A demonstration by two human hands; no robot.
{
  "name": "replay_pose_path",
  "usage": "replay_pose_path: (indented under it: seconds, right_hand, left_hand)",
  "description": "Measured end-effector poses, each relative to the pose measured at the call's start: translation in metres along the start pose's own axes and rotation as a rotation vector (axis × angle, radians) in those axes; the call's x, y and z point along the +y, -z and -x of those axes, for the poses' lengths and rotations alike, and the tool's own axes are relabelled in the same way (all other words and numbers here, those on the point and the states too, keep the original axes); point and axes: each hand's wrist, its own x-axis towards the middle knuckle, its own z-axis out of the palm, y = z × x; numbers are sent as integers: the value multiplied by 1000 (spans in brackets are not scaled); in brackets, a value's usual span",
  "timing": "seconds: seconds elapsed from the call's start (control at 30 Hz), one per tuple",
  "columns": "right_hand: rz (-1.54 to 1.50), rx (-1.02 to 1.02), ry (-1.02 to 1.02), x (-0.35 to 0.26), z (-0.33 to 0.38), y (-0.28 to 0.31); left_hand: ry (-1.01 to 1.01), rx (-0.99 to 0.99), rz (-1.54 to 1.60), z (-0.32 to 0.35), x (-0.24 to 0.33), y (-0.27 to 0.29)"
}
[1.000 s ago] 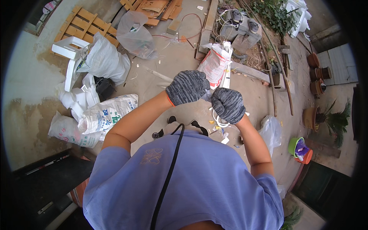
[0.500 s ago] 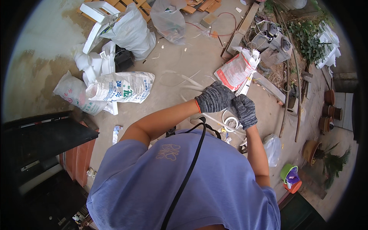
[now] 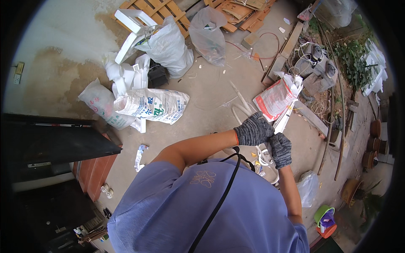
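My left hand (image 3: 255, 130), in a grey knit glove with an orange cuff, is closed with its fingers curled. My right hand (image 3: 281, 150), gloved alike, is closed against it, the fingertips of both meeting. What they pinch is hidden by the gloves. White tubing (image 3: 241, 99) bends in a loop up to my left hand and passes behind it. More white coils (image 3: 264, 157) lie below, between my hands and my shirt. Just beyond the hands is a red and white sack (image 3: 273, 101) with white strips (image 3: 283, 120) sticking out.
A printed white sack (image 3: 168, 106), a stuffed white bag (image 3: 171, 50) and foam pieces (image 3: 122, 74) stand at left. A clear plastic bag (image 3: 207, 36) and flattened cardboard (image 3: 240, 12) lie far off. Long poles (image 3: 330, 122) run along the right, near a green basin (image 3: 322, 215).
The whole view has shifted, so the surroundings sit further right and lower. My hands stay pressed together. The white tubing beside my left hand now shows a rounder bend.
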Motion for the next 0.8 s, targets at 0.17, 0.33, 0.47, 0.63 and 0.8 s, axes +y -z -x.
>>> replay_pose_path:
  seconds: [0.17, 0.33, 0.47, 0.63, 0.8]
  right_hand:
    - [21, 53, 57, 18, -1, 14]
    - [133, 188, 6, 6, 13, 30]
    - [197, 293, -182, 48, 80, 16]
    - [183, 225, -861, 69, 186, -40]
    - [64, 257, -1299, 65, 286, -137]
  left_hand:
    - [8, -131, 133, -25, 1, -24]
    - [-247, -26, 8, -19, -40, -51]
    - [167, -358, 308, -22, -51, -51]
    - [125, -546, 202, -8, -81, -81]
    - [168, -638, 211, -5, -121, -118]
